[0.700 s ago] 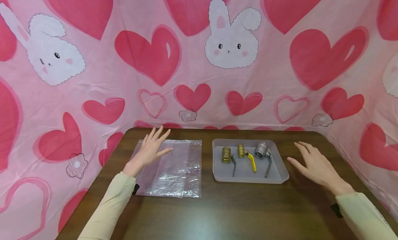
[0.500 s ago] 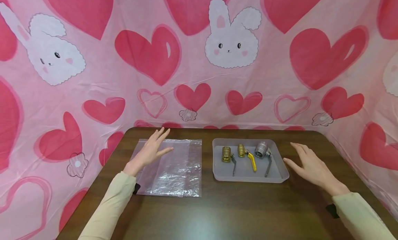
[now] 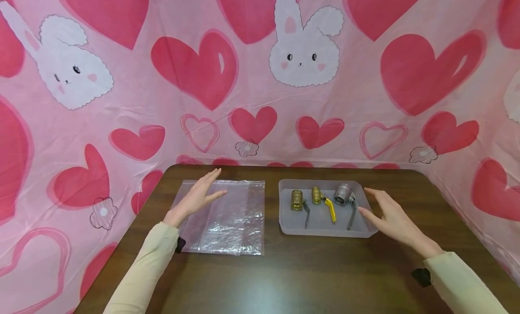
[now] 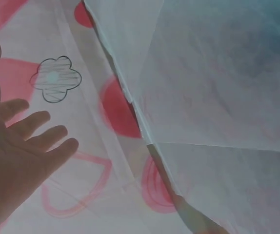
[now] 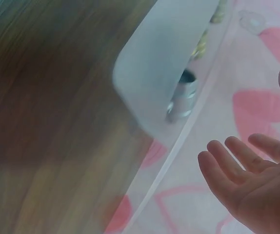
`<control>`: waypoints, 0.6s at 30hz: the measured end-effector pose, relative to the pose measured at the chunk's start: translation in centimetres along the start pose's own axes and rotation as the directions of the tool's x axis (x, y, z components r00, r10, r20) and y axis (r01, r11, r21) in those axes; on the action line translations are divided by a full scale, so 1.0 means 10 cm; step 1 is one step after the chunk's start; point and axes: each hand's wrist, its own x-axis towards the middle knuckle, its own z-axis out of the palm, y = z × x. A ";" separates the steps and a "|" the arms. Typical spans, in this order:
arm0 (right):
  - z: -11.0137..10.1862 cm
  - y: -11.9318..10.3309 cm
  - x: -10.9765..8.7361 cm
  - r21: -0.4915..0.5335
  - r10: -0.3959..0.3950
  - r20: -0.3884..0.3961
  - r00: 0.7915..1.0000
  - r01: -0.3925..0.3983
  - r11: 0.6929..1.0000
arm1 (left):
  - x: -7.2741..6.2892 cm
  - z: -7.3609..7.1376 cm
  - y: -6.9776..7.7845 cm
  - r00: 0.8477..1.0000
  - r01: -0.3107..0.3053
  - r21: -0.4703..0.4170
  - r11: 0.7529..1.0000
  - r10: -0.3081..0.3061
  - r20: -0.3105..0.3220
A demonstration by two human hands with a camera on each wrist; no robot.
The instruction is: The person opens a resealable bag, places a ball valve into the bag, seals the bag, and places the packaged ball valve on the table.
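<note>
My left hand (image 3: pixel 197 199), fingers extended, is over the left part of a clear plastic bag (image 3: pixel 239 228) lying flat on the table. My right hand (image 3: pixel 394 218) reaches in at the right rim of a translucent shallow tray (image 3: pixel 325 233), thumb and fingers spread. Inside that tray lie a brass ball valve (image 3: pixel 297 200) with a grey lever, a smaller brass ball valve (image 3: pixel 316 195) with a yellow lever, and a silver ball valve (image 3: pixel 342 194) with a grey lever. The right fingertips overlap the tray's edge near the silver valve's lever. Neither hand holds anything.
Bag and tray sit side by side on a dark brown wooden table (image 3: pixel 252 282), a strip of bare wood between them. Pink cloth (image 3: pixel 252 92) with hearts and rabbits hangs behind the table and along both sides.
My right hand has moved left, from beside the tray to its right rim. The left hand stays over the bag, its fingers now closer together. Bag, tray and valves have not moved.
</note>
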 end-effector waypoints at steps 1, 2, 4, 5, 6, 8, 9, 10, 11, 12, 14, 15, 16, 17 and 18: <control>0.01 -0.03 0.00 0.010 -0.001 0.006 1.000 0.001 1.000 | 0.00 0.00 -0.01 1.000 -0.001 -0.003 1.000 0.001 -0.002; 0.02 -0.06 0.01 0.024 0.001 0.016 1.000 -0.001 1.000 | 0.00 0.00 -0.01 1.000 0.000 -0.008 1.000 0.000 -0.005; 0.05 -0.13 0.02 0.056 -0.004 0.031 1.000 0.002 0.998 | 0.00 0.01 -0.02 1.000 0.003 -0.016 1.000 -0.003 -0.009; 0.06 -0.17 0.03 0.072 -0.006 0.039 0.999 0.004 0.997 | 0.00 0.00 -0.02 1.000 0.005 -0.020 1.000 -0.005 -0.011; 0.08 -0.20 0.04 0.090 -0.009 0.050 0.999 0.004 0.996 | 0.00 0.00 -0.03 1.000 0.010 -0.021 1.000 -0.010 -0.010; 0.10 -0.27 0.05 0.115 -0.014 0.068 0.998 0.006 0.993 | 0.01 0.01 -0.04 1.000 0.014 -0.022 1.000 -0.014 -0.005; 0.12 -0.30 0.05 0.121 -0.020 0.070 0.997 0.011 0.993 | 0.01 0.01 -0.04 1.000 0.015 -0.021 1.000 -0.015 -0.003; 0.13 -0.33 0.06 0.125 -0.024 0.075 0.997 0.014 0.992 | 0.01 0.01 -0.05 1.000 0.018 -0.022 1.000 -0.018 0.000; 0.14 -0.36 0.06 0.131 -0.030 0.079 0.996 0.019 0.991 | 0.01 0.02 -0.05 1.000 0.021 -0.023 1.000 -0.020 0.003; 0.15 -0.38 0.07 0.134 -0.033 0.086 0.996 0.021 0.991 | 0.02 0.02 -0.05 1.000 0.023 -0.023 0.999 -0.023 0.004; 0.19 -0.44 0.08 0.148 -0.038 0.095 0.995 0.024 0.989 | 0.02 0.03 -0.06 1.000 0.026 -0.019 0.999 -0.026 0.001; 0.20 -0.46 0.08 0.159 -0.040 0.102 0.994 0.023 0.987 | 0.02 0.03 -0.07 0.999 0.032 -0.022 0.999 -0.032 0.000; 0.22 -0.48 0.08 0.169 -0.041 0.107 0.993 0.023 0.985 | 0.03 0.03 -0.07 0.999 0.040 -0.026 0.999 -0.040 -0.001; 0.24 -0.51 0.09 0.181 -0.045 0.110 0.993 0.024 0.983 | 0.03 0.03 -0.08 0.999 0.044 -0.027 0.999 -0.044 -0.004; 0.26 -0.53 0.09 0.190 -0.046 0.113 0.993 0.024 0.981 | 0.04 0.04 -0.09 0.999 0.048 -0.029 0.998 -0.048 -0.006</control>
